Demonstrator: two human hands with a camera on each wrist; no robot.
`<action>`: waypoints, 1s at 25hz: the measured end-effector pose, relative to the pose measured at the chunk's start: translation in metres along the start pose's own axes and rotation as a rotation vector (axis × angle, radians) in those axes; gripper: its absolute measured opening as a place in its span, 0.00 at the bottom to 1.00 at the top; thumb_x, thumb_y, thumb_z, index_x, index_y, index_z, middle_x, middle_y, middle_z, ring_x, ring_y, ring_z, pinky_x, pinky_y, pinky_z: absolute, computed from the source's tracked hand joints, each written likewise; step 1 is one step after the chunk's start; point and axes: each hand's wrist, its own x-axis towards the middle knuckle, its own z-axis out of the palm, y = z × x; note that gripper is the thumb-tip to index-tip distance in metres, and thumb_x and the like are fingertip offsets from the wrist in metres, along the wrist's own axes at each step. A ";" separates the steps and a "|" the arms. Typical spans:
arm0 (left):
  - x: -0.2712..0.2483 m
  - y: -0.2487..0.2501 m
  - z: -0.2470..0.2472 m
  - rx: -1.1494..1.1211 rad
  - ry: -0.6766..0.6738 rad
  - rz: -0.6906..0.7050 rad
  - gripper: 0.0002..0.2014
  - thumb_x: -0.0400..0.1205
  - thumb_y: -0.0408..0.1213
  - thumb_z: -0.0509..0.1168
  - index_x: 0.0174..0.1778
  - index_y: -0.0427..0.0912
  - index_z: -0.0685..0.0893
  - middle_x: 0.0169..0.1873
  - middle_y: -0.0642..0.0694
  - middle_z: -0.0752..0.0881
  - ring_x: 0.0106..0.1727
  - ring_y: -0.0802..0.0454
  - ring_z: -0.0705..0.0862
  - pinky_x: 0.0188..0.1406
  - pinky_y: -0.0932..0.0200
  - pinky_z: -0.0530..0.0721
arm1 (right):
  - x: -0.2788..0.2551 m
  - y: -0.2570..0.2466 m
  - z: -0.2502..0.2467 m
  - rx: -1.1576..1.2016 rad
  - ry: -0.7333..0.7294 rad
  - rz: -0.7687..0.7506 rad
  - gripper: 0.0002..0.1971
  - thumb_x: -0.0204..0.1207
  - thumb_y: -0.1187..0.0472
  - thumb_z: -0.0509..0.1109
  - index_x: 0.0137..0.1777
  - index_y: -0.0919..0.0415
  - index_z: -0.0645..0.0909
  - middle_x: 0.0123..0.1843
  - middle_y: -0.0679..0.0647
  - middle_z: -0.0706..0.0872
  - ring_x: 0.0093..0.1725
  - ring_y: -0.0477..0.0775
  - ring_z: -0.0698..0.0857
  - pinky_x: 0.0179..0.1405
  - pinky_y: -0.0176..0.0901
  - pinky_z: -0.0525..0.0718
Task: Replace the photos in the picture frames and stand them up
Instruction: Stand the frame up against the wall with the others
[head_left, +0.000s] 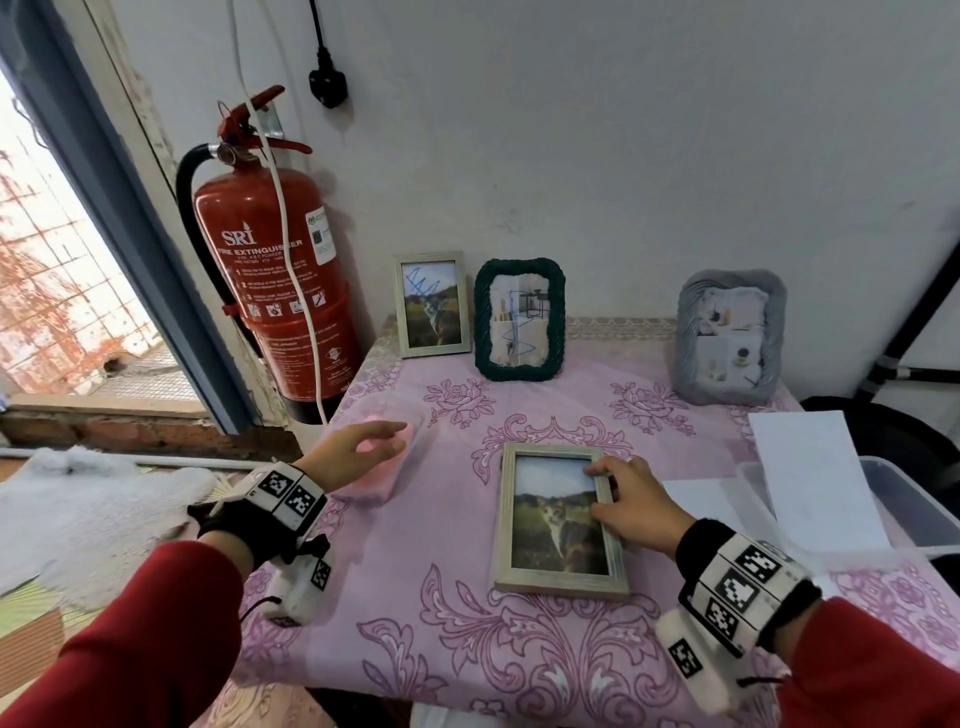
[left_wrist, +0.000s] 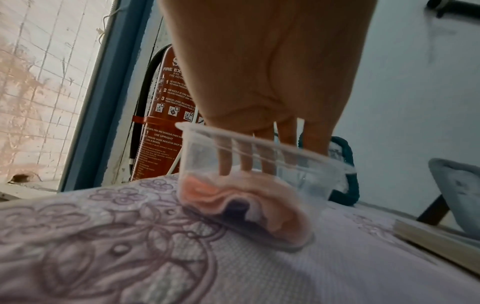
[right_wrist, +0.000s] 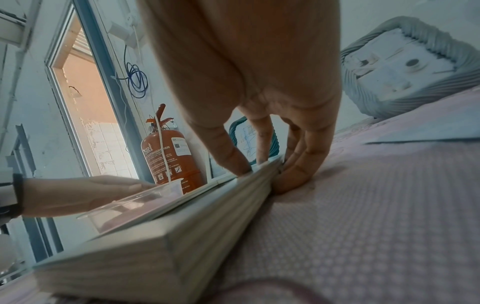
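One wooden frame (head_left: 560, 521) lies flat, lengthwise toward the wall, pinched by right hand (head_left: 638, 506).

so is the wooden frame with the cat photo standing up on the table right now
No, the wooden frame lies flat, photo side up, on the table, with the right hand gripping its right edge.
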 end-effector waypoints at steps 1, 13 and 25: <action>-0.001 0.000 0.003 0.030 -0.040 -0.012 0.22 0.84 0.44 0.60 0.75 0.46 0.72 0.74 0.46 0.74 0.75 0.50 0.71 0.77 0.57 0.63 | 0.000 0.000 0.000 0.001 -0.001 0.000 0.25 0.73 0.65 0.68 0.70 0.55 0.71 0.66 0.60 0.66 0.65 0.62 0.75 0.64 0.41 0.74; -0.012 0.015 0.021 0.123 0.005 -0.123 0.26 0.84 0.50 0.57 0.76 0.41 0.68 0.72 0.41 0.75 0.72 0.46 0.74 0.74 0.52 0.69 | -0.002 0.005 0.001 0.072 0.104 -0.008 0.26 0.70 0.62 0.76 0.67 0.64 0.73 0.47 0.52 0.81 0.40 0.46 0.78 0.27 0.26 0.72; -0.018 0.093 0.055 -0.300 0.086 0.039 0.21 0.84 0.43 0.61 0.72 0.43 0.70 0.51 0.45 0.83 0.49 0.54 0.81 0.47 0.63 0.79 | -0.005 -0.004 -0.001 0.195 0.255 -0.043 0.18 0.67 0.66 0.74 0.58 0.60 0.78 0.43 0.51 0.83 0.38 0.48 0.81 0.34 0.35 0.77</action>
